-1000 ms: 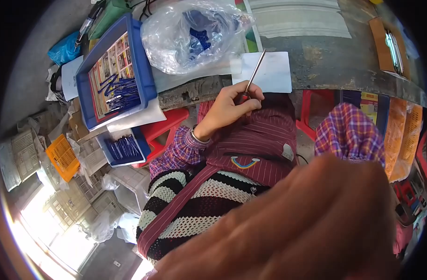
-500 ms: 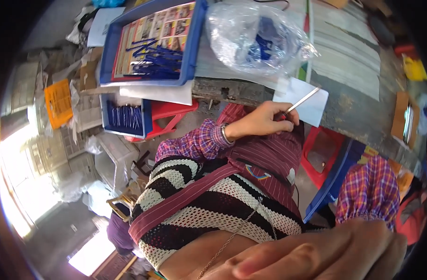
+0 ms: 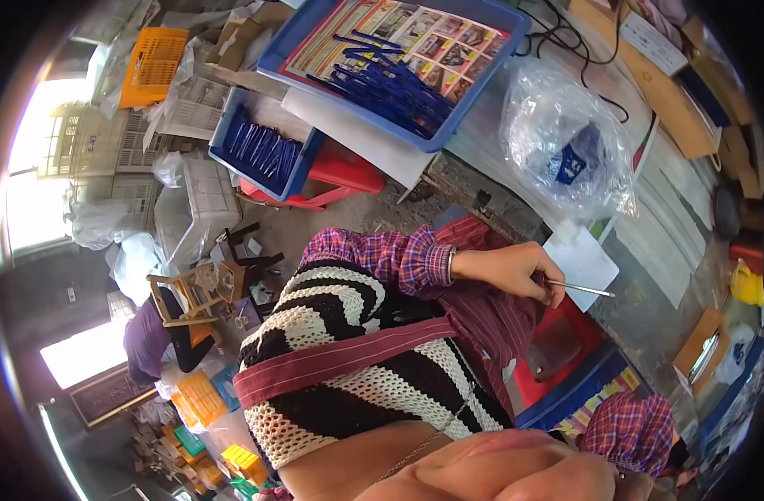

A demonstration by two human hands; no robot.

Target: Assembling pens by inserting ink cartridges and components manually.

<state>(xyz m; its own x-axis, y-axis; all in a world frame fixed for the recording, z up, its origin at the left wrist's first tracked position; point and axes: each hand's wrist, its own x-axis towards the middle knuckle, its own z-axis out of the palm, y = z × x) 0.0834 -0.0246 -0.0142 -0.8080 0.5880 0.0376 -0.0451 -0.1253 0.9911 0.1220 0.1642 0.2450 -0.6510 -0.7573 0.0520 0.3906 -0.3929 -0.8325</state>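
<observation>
Now the left hand [image 3: 515, 271], coming out of a purple-and-pink plaid cuff, is clenched in a pinch on a thin silvery metal rod [image 3: 584, 289]. The rod sticks out level from the fingertips toward the picture's right, its far end lying over a small white sheet of paper [image 3: 584, 260] at the near edge of the grey desk [image 3: 649, 321]. The right hand cannot be told apart from the blurred skin filling the lower edge, so I cannot tell its state. Farther along the desk, beyond the paper, sits a crumpled clear plastic bag [image 3: 565, 138] with dark blue pieces inside. Beside it stands a large blue plastic tray [image 3: 490, 83], lined with a printed colourful sheet and holding a loose heap of thin dark blue sticks [image 3: 390, 79]. Below the desk edge, a smaller blue tray [image 3: 261, 150] with more blue sticks rests on a red plastic stool [image 3: 340, 175].
</observation>
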